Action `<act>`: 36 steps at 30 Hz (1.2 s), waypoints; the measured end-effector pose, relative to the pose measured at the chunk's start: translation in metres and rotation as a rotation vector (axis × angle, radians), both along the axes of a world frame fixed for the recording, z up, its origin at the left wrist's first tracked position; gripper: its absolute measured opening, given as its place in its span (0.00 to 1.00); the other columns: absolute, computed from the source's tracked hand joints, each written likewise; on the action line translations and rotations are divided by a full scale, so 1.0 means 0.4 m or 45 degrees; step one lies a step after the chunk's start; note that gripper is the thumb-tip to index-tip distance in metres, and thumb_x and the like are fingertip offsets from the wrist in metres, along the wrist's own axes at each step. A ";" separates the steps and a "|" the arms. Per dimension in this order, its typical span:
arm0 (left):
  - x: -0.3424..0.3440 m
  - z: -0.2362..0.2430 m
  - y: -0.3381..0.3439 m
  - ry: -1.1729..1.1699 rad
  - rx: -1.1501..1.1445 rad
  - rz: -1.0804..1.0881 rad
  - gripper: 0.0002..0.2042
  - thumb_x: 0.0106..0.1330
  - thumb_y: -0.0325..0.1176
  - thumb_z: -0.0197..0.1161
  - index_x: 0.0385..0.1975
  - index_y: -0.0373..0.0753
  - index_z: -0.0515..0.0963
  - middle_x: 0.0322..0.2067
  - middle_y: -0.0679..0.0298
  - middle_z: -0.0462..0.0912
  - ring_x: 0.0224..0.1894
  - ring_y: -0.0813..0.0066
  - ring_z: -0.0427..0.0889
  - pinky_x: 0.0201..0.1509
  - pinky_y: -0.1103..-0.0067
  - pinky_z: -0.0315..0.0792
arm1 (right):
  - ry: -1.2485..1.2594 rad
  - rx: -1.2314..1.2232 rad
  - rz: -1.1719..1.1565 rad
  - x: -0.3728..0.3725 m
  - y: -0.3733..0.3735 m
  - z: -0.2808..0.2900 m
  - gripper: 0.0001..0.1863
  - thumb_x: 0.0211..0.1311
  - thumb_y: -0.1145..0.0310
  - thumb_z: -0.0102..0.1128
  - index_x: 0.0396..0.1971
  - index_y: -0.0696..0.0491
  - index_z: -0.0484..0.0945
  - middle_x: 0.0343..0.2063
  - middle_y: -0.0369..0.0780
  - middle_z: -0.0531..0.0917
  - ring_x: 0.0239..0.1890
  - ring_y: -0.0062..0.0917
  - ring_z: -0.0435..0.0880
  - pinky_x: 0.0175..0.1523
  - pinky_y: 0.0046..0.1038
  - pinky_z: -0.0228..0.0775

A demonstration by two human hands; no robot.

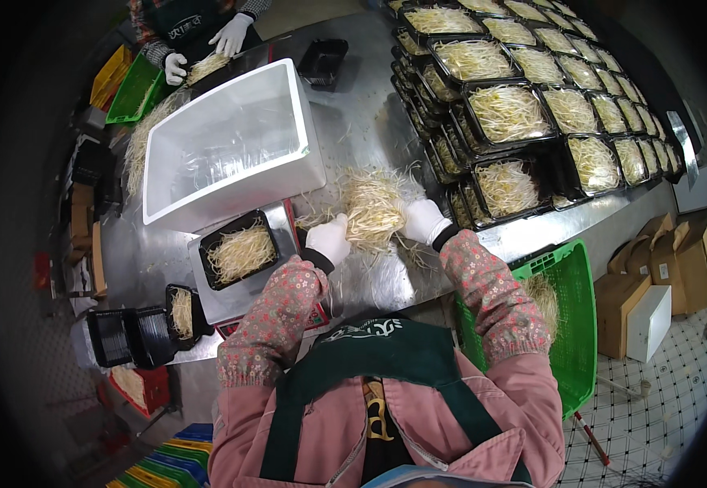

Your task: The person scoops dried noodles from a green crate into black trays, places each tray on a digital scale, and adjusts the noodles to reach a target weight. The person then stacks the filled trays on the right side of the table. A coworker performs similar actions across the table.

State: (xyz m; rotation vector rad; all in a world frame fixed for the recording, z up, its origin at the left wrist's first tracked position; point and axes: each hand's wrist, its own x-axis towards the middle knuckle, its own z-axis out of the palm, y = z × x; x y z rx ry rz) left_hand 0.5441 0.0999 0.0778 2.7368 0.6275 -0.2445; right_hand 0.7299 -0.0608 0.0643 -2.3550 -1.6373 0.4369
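A loose heap of bean sprouts [372, 207] lies on the steel table in front of me. My left hand [330, 238], in a white glove, is closed on the heap's left side. From the right, my gloved right hand [425, 221] grips the same heap; its fingertips are partly buried in the sprouts. Left of my left hand, a black tray [221, 272] filled with bean sprouts sits on a scale [205, 276] with a steel plate. Beside the scale stands a smaller black tray [181, 313] with some sprouts in it.
A white foam box [235, 175] stands behind the scale. Stacked trays of packed sprouts [512, 114] fill the right side. A green crate [585, 325] is below the table's right edge. Empty black trays [130, 335] are stacked at left. Across the table, a co-worker's gloved hands [231, 34] handle sprouts.
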 end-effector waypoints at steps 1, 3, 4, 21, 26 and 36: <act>0.009 0.007 0.012 0.002 0.005 0.010 0.14 0.53 0.32 0.61 0.38 0.34 0.71 0.28 0.47 0.83 0.34 0.50 0.85 0.39 0.59 0.76 | -0.014 0.084 0.004 0.014 0.015 -0.014 0.12 0.54 0.64 0.58 0.38 0.50 0.78 0.25 0.49 0.84 0.30 0.45 0.84 0.37 0.45 0.75; 0.023 0.022 0.031 0.012 0.010 0.031 0.14 0.53 0.31 0.61 0.37 0.34 0.71 0.29 0.47 0.83 0.34 0.50 0.85 0.39 0.59 0.77 | -0.037 0.105 0.009 0.033 0.041 -0.016 0.12 0.53 0.63 0.59 0.38 0.49 0.78 0.25 0.48 0.84 0.30 0.46 0.84 0.37 0.45 0.75; 0.023 0.032 0.033 0.022 0.017 0.028 0.13 0.53 0.31 0.61 0.37 0.35 0.71 0.30 0.47 0.83 0.33 0.50 0.84 0.38 0.59 0.76 | -0.017 0.127 0.017 0.036 0.047 -0.021 0.12 0.54 0.63 0.59 0.38 0.49 0.77 0.25 0.48 0.84 0.31 0.45 0.84 0.37 0.45 0.75; -0.041 0.003 0.001 -0.168 0.145 -0.561 0.07 0.54 0.27 0.57 0.33 0.41 0.72 0.26 0.59 0.77 0.31 0.58 0.82 0.31 0.66 0.75 | 0.343 0.003 -0.387 0.106 0.096 0.022 0.19 0.52 0.57 0.60 0.39 0.53 0.82 0.34 0.52 0.83 0.42 0.48 0.82 0.49 0.41 0.74; 0.058 -0.128 -0.027 -0.129 0.379 -0.094 0.28 0.53 0.26 0.61 0.57 0.50 0.68 0.58 0.58 0.67 0.62 0.57 0.67 0.59 0.51 0.65 | 0.295 -0.397 -0.150 0.113 0.139 -0.089 0.62 0.35 0.51 0.78 0.69 0.59 0.52 0.55 0.58 0.74 0.58 0.46 0.75 0.62 0.34 0.67; -0.095 -0.279 -0.147 -0.865 -1.897 1.260 0.27 0.64 0.23 0.54 0.65 0.39 0.60 0.54 0.62 0.72 0.53 0.74 0.73 0.53 0.77 0.69 | 0.444 -0.184 -0.174 0.140 0.223 -0.085 0.74 0.29 0.37 0.79 0.71 0.60 0.44 0.69 0.59 0.52 0.73 0.46 0.50 0.75 0.34 0.46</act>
